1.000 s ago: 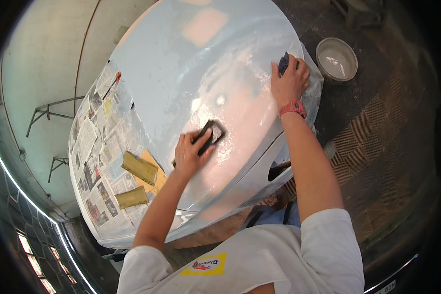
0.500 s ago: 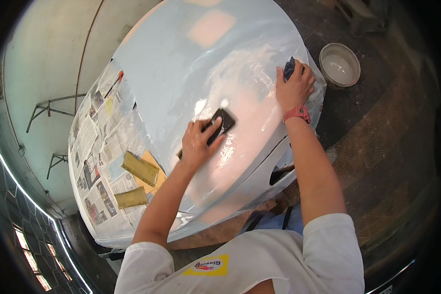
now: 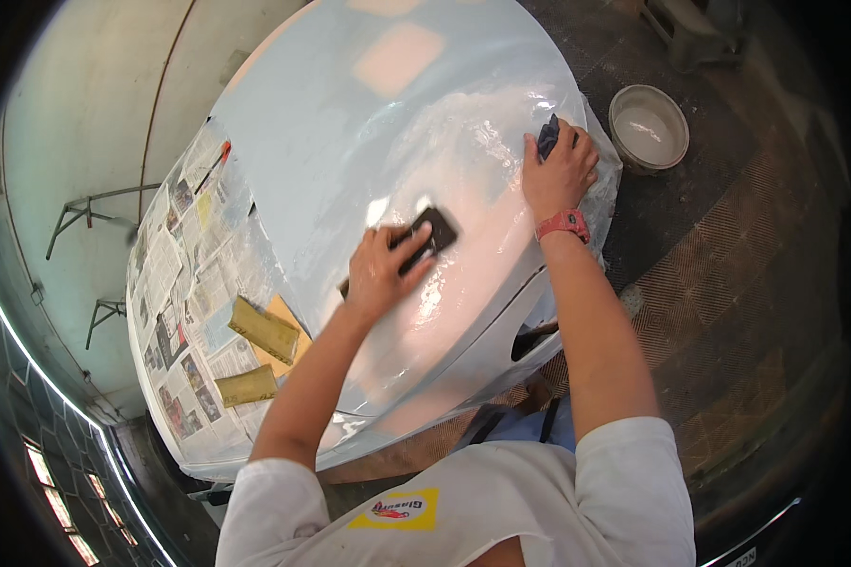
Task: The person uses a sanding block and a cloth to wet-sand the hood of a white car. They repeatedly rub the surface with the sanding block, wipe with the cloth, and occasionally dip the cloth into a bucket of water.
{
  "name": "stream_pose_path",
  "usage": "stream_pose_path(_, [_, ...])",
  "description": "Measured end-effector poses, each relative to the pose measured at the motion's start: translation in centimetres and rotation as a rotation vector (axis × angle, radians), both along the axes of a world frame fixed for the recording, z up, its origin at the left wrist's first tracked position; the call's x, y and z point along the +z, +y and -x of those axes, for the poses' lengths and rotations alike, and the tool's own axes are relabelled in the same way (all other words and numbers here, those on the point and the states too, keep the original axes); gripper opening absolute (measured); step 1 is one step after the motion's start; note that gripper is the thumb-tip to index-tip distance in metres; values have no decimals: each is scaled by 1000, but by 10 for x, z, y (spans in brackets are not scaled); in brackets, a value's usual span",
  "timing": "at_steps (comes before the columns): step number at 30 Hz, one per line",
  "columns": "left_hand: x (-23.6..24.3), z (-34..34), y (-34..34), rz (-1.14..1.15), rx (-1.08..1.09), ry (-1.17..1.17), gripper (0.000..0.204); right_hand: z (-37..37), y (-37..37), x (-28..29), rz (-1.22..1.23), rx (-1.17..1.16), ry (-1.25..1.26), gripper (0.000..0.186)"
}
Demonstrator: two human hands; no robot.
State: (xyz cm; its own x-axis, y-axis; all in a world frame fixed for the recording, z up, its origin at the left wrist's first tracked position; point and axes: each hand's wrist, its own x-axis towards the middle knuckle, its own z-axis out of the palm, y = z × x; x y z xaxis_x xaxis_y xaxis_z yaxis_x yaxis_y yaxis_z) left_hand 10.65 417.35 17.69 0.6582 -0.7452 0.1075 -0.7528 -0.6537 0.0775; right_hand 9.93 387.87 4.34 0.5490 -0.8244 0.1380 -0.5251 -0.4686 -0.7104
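Observation:
My left hand (image 3: 378, 272) is closed over a long black sanding block (image 3: 436, 233), pressed flat on the wet car body panel (image 3: 303, 180). The panel is pale blue with pinkish patches, and milky water shines around the block. Most of the block's near end is covered by my fingers and palm. At the panel's right edge, my right hand (image 3: 562, 177) grips a crumpled dark cloth (image 3: 547, 137) against the surface. A red watch (image 3: 565, 225) is on that wrist.
Newspaper sheets (image 3: 189, 274) cover the panel's left side. Folded yellow sandpaper pieces (image 3: 263, 331) lie on them, beside my left forearm. A round bucket of cloudy water (image 3: 649, 128) stands on the floor at the right. Metal brackets (image 3: 90, 213) stick out from the left wall.
The whole view has shifted slightly. Against the panel, the left hand and the block have slid a little up and to the right. The right hand keeps its hold on the cloth.

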Motion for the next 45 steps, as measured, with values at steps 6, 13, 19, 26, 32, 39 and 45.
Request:
stream_pose_path(6, [-16,-99,-73,84,123,-168,49,1,11,6,-43,21,-13,61])
stream_pose_path(13, [2,33,4,-5,79,76,63,3,-2,-1,-22,9,3,61])
stream_pose_path(19, [-20,-70,-81,93,92,-143,51,4,10,5,-44,25,-7,56])
stream_pose_path(26, [-35,-23,-100,72,61,-68,55,3,-3,-3,-56,-21,7,46])
stream_pose_path(32, [-38,-66,-136,101,43,-176,51,0,9,2,-49,-22,-62,45])
stream_pose_path(39, [-44,-31,-152,54,29,-54,52,0,-10,-11,-48,-64,-52,44])
stream_pose_path(45, [-40,-62,-170,16,46,-111,53,-1,7,-6,-39,-59,-72,45])
